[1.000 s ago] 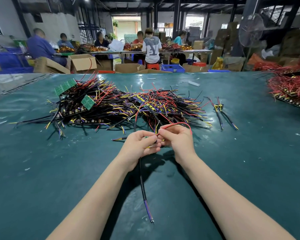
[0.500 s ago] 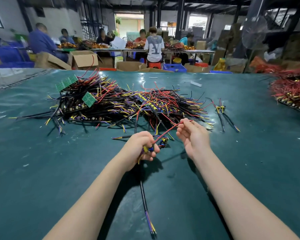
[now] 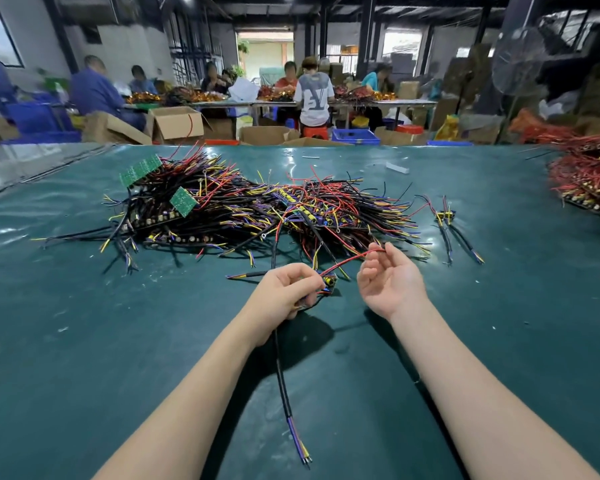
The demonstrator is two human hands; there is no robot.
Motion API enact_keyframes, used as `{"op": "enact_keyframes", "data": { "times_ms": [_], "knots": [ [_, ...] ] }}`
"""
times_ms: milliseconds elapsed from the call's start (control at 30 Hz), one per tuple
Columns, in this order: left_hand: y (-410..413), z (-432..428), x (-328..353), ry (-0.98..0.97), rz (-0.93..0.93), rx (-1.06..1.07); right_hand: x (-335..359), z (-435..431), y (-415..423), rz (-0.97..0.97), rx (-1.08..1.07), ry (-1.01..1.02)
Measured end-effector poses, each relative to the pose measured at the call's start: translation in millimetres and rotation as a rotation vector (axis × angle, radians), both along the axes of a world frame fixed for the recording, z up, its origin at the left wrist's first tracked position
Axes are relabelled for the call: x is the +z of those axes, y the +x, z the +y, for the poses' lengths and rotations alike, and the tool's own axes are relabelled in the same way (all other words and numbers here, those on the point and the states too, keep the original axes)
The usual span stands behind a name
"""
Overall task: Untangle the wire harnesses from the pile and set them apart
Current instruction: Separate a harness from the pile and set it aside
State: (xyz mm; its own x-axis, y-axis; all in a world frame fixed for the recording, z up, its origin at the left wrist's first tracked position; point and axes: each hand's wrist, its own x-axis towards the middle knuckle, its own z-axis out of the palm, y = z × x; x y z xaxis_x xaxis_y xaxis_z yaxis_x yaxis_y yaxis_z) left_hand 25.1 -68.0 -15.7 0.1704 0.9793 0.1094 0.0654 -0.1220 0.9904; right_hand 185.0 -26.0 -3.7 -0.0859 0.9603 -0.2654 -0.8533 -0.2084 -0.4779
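A big tangled pile of wire harnesses (image 3: 257, 209) with black, red, yellow and purple leads and green circuit boards lies across the middle of the green table (image 3: 84, 341). My left hand (image 3: 284, 292) grips one harness (image 3: 329, 283) just in front of the pile. Its black cable (image 3: 283, 382) trails toward me. A red lead (image 3: 347, 260) runs from this harness up to my right hand (image 3: 390, 282), which is turned palm up with loosely curled fingers and pinches the lead's tip between thumb and forefinger. One separate harness (image 3: 445, 218) lies to the right of the pile.
A second heap of red-wired harnesses (image 3: 589, 181) sits at the table's far right edge. Small white scraps (image 3: 397, 167) lie behind the pile. Beyond the table are cardboard boxes (image 3: 175, 124), blue crates (image 3: 355, 136) and several seated people working.
My hands have drawn apart. The right hand slid rightward along the red lead and opened up, palm turned up. The left hand stayed in place holding the harness.
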Motion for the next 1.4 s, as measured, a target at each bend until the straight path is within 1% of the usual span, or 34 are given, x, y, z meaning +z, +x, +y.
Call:
{"op": "enact_keyframes", "data": {
  "times_ms": [100,200,300,400,567,667,833,967,1067,1100,1200,1267,1333,1400],
  "knots": [
    [-2.6,3.0,0.1,-0.022,-0.116,0.086,3.7,2.1,-1.8,-0.079,-0.002,0.072],
    [-4.9,5.7,1.1,-0.043,-0.193,0.153,2.9,-5.4,-19.9,-0.314,0.126,0.141],
    [-3.2,4.6,0.3,-0.038,-0.152,0.146,-3.0,-17.9,-39.7,-0.548,0.234,0.274],
    [-1.4,3.7,-0.4,-0.022,-0.106,0.110,-3.3,-22.0,-42.9,-0.639,0.204,0.326],
    [5.9,4.1,-1.2,0.012,-0.119,0.020,3.5,-19.2,-35.6,-0.509,0.146,0.229],
    [6.7,2.9,-2.6,0.028,-0.101,-0.041,7.9,-14.3,-22.9,-0.458,0.037,0.148],
    [3.2,-0.1,-4.0,0.029,-0.072,-0.083,8.7,-5.5,-7.4,-0.433,-0.110,0.103],
    [1.3,0.2,-4.0,0.031,-0.076,-0.091,8.8,-1.3,3.8,-0.507,-0.208,0.155],
    [1.0,0.7,-4.7,0.023,-0.089,-0.092,9.9,-1.2,6.7,-0.530,-0.191,0.168],
    [1.1,1.0,-4.9,0.023,-0.088,-0.096,10.8,-1.3,8.0,-0.491,-0.163,0.141],
    [1.5,1.9,-5.6,0.024,-0.062,-0.128,11.9,-0.4,15.3,-0.248,-0.033,0.016],
    [2.2,2.4,-5.3,0.025,-0.036,-0.151,11.3,-0.2,17.8,-0.124,0.046,-0.034],
    [2.2,2.4,-5.0,0.020,-0.027,-0.167,10.0,0.7,18.1,-0.049,0.082,-0.073],
    [2.1,2.2,-5.0,0.022,-0.013,-0.168,8.9,2.3,17.1,-0.057,0.065,-0.091]
  ]
}}
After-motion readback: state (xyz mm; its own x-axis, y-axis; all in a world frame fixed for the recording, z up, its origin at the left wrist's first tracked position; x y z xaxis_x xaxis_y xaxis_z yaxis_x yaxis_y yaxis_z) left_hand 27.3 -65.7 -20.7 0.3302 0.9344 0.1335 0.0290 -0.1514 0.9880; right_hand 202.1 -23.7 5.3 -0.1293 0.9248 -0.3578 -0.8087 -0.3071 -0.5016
